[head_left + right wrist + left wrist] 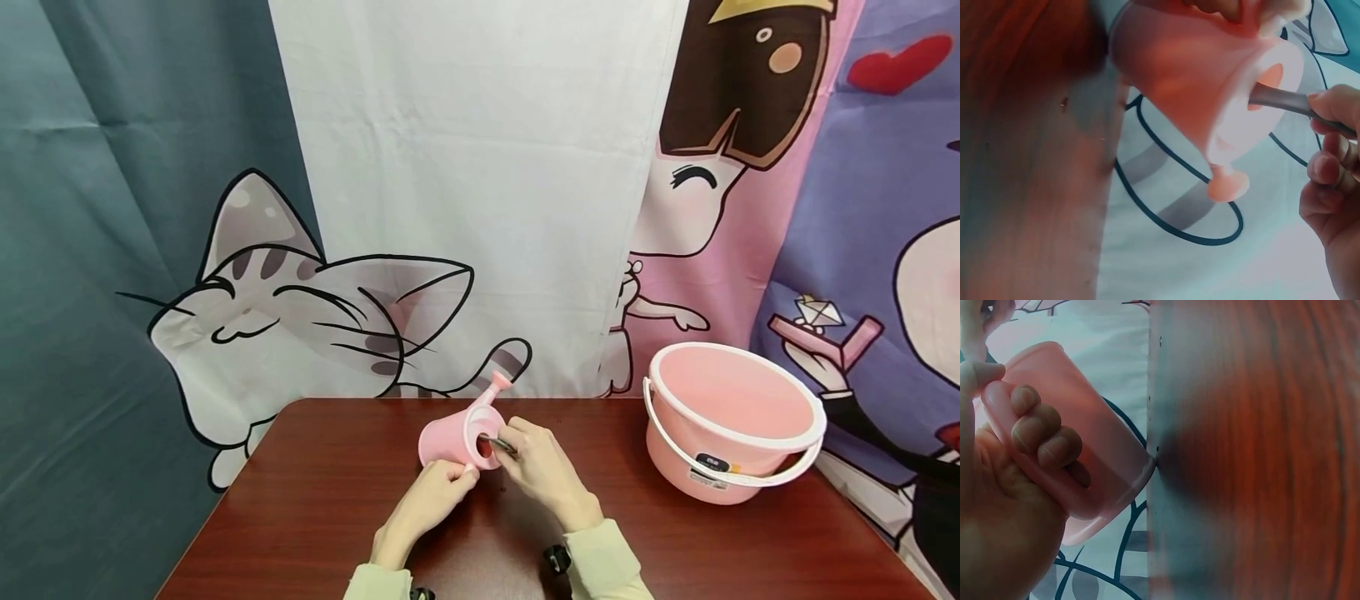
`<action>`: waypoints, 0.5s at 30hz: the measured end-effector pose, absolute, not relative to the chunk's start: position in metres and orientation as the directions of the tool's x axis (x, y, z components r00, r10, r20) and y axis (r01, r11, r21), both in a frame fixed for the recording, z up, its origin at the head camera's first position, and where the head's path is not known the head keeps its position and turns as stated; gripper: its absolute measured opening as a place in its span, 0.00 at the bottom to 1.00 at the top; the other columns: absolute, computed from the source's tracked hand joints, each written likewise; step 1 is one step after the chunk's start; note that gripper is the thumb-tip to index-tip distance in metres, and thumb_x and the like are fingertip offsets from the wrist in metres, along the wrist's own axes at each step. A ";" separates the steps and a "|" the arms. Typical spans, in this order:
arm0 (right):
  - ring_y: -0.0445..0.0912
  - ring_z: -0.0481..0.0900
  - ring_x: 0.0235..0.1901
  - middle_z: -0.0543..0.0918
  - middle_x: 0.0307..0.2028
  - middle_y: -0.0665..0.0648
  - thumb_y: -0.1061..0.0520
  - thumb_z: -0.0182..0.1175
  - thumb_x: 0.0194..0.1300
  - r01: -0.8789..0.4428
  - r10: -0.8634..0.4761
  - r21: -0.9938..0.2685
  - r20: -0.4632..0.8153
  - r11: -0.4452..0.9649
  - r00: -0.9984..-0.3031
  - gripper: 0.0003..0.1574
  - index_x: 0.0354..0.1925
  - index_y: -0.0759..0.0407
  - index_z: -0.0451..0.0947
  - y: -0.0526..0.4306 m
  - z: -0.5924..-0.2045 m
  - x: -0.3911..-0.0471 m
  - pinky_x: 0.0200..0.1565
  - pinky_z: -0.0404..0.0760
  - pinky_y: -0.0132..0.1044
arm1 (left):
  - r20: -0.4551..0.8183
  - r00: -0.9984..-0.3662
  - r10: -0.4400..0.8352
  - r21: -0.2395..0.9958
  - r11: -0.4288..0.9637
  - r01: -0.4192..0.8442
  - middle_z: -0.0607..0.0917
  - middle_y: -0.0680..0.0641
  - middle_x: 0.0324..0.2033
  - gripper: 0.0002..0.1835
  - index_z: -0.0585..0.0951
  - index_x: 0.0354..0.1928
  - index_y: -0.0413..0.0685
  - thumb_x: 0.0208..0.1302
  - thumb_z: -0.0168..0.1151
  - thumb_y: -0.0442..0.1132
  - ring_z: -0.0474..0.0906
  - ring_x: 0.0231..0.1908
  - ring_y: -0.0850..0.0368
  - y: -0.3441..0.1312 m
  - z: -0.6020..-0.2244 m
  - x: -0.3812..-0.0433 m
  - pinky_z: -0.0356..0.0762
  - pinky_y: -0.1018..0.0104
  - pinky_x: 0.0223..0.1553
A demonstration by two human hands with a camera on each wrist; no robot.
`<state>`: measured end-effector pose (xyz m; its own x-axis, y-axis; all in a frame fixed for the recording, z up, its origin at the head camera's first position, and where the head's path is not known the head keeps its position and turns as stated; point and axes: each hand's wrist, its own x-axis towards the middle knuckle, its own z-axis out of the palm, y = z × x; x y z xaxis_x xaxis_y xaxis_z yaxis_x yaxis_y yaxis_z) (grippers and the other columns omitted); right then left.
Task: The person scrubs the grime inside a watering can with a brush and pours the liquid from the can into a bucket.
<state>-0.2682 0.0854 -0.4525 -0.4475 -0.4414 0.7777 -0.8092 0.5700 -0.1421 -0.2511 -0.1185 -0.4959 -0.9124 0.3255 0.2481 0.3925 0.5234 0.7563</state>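
A pink toy-sized watering can (444, 437) is tipped over the wooden table, its spout pointing up and away and its round top opening turned to the right. My left hand (426, 506) grips the can's handle; in the left wrist view the fingers curl round the handle (1035, 469). With thumb and fingers, my right hand (546, 473) pinches a slim grey rod-like handle (1282, 100). That handle reaches in through the opening, and its far end is hidden inside the can. In the left wrist view the lower edge of the can is right at the tabletop.
On the right of the brown table (315, 492) stands a pink bucket (720, 471) with a white rim and its white carrying handle hanging down in front. Behind the table's back edge hangs a printed curtain (480, 167) with cartoon figures.
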 end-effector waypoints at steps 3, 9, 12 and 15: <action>0.35 0.60 0.20 0.63 0.22 0.44 0.65 0.71 0.52 -0.822 -0.465 -0.124 0.774 0.555 -0.430 0.18 0.21 0.51 0.70 0.086 -0.448 -0.267 0.23 0.61 0.24 | 0.233 -0.917 0.322 0.767 0.519 0.377 0.60 0.62 0.09 0.25 0.63 0.11 0.54 0.68 0.55 0.44 0.54 0.13 0.69 -0.119 -0.495 -0.251 0.51 0.72 0.16; 0.35 0.60 0.20 0.62 0.22 0.44 0.66 0.70 0.51 -0.837 -0.489 -0.102 0.771 0.537 -0.408 0.19 0.21 0.51 0.69 0.087 -0.443 -0.264 0.24 0.61 0.24 | 0.237 -0.913 0.332 0.768 0.512 0.385 0.60 0.61 0.09 0.25 0.64 0.11 0.52 0.69 0.55 0.45 0.54 0.13 0.69 -0.120 -0.495 -0.250 0.51 0.71 0.16; 0.35 0.60 0.20 0.62 0.22 0.45 0.66 0.70 0.51 -0.830 -0.479 -0.111 0.772 0.546 -0.418 0.20 0.21 0.51 0.68 0.086 -0.443 -0.263 0.23 0.61 0.24 | 0.248 -0.908 0.338 0.763 0.509 0.398 0.59 0.61 0.09 0.26 0.63 0.11 0.52 0.68 0.56 0.45 0.53 0.14 0.69 -0.120 -0.495 -0.250 0.51 0.71 0.16; 0.35 0.60 0.20 0.63 0.22 0.45 0.66 0.70 0.51 -0.819 -0.454 -0.127 0.780 0.559 -0.431 0.18 0.21 0.52 0.71 0.085 -0.446 -0.264 0.23 0.62 0.23 | 0.259 -0.906 0.335 0.756 0.513 0.406 0.57 0.62 0.10 0.26 0.62 0.11 0.53 0.68 0.56 0.44 0.52 0.14 0.69 -0.120 -0.495 -0.250 0.50 0.71 0.16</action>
<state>-0.2639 0.0848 -0.4458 -0.4305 -0.4539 0.7802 -0.8194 0.5590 -0.1269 -0.2504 -0.1201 -0.4954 -0.9058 0.3350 0.2595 0.4063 0.5132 0.7560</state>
